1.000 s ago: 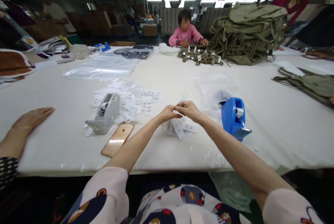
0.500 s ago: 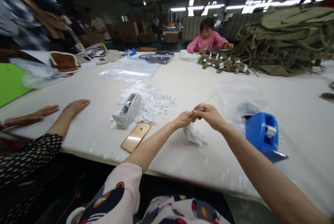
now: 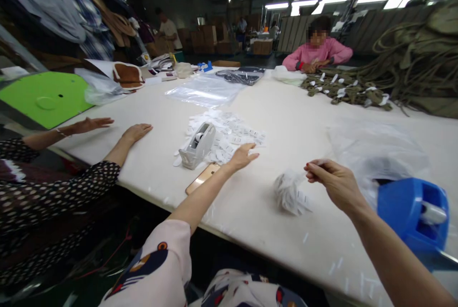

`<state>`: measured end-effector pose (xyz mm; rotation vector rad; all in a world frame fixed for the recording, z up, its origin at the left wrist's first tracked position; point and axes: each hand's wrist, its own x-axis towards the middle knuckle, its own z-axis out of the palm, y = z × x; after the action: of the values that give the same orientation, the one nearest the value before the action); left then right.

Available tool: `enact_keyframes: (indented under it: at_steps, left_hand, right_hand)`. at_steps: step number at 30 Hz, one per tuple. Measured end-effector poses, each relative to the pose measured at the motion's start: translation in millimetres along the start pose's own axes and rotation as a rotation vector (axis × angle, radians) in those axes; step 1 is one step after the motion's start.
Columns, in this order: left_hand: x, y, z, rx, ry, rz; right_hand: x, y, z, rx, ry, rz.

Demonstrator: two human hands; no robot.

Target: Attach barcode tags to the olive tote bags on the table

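While scattered labels [image 3: 229,130] lie beside it, the left hand [image 3: 242,158] gapes.

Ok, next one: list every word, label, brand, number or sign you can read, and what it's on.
No text is readable.
White label pile: dark print, too small.
White label bunch: print too small and blurred.
Patterned sleeve: orange ring-like mark, no clear letter.

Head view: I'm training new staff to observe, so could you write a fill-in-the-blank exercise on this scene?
1. The tape dispenser nearest the wearer's right hand is ____.
2. The wearer's own hand nearer the spread-out white labels is the ____.
3. Across the table, a co-worker wears a ____ top.

Missing words: blue; left; pink.
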<state>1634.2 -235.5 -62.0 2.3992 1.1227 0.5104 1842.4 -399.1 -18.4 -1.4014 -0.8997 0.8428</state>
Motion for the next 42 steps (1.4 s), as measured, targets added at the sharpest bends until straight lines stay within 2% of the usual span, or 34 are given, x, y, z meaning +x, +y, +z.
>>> enact_keyframes:
  at_steps: [2, 4, 7, 9, 12, 16, 21, 28, 33, 37, 40, 42]
  left_hand:
    - [0.5, -38.3, -12.8, 0.119, 0.061, -0.119]
    - [-2.3, -69.2, -27.0, 0.199, 0.101, -0.167]
    - [-9.9, -97.5, -50.3, 0.324, 0.186, -0.19]
    - [-13.6, -107.7, -64.7, 0.482, 0.27, -0.248]
    - [-12.8, -118.5, -80.6, 0.657, 0.303, -0.48]
    - [-2.6, -130.6, -91.3, 0.501, 0.168, -0.746]
    - [11.4, -141.1, -96.6, 0.373, 0.11, -0.872]
    - [18.8, -148.0, -101.8, 0.353, 0.101, -0.876]
    - [1.3, -165.6, -118.8, 0.375, 0.144, -0.87]
    - [-17.4, -181.0, -136.8, 0.416, 0.207, -0.825]
    - [-30.2, -169.5, -141.9, 0.48, 0.284, -0.732]
    - [-42.2, -140.8, -134.1, 0.467, 0.388, -0.531]
  right_hand:
    - [-7.1, 0.9, -6.8, -0.012, 0.011, 0.002]
    - [-13.5, 0.5, -10.1, -0.038, 0.011, 0.002]
    - [-21.3, 0.8, -10.7, -0.104, -0.004, -0.003]
    - [-25.2, 2.9, -10.4, -0.162, -0.019, -0.006]
    - [-28.5, 8.0, -9.6, -0.237, -0.048, -0.008]
    - [-29.8, 11.2, -5.5, -0.329, -0.071, 0.016]
    - [-33.3, 7.2, 1.7, -0.43, -0.047, 0.063]
    - [-37.3, 9.8, -0.7, -0.417, -0.05, 0.048]
    - [-35.7, 8.7, -5.6, -0.4, -0.076, 0.027]
    - [-31.9, 2.7, 1.1, -0.44, -0.092, 0.01]
    - [-28.1, -4.2, 11.0, -0.461, -0.113, -0.011]
    - [-25.9, -10.0, 19.4, -0.476, -0.14, -0.033]
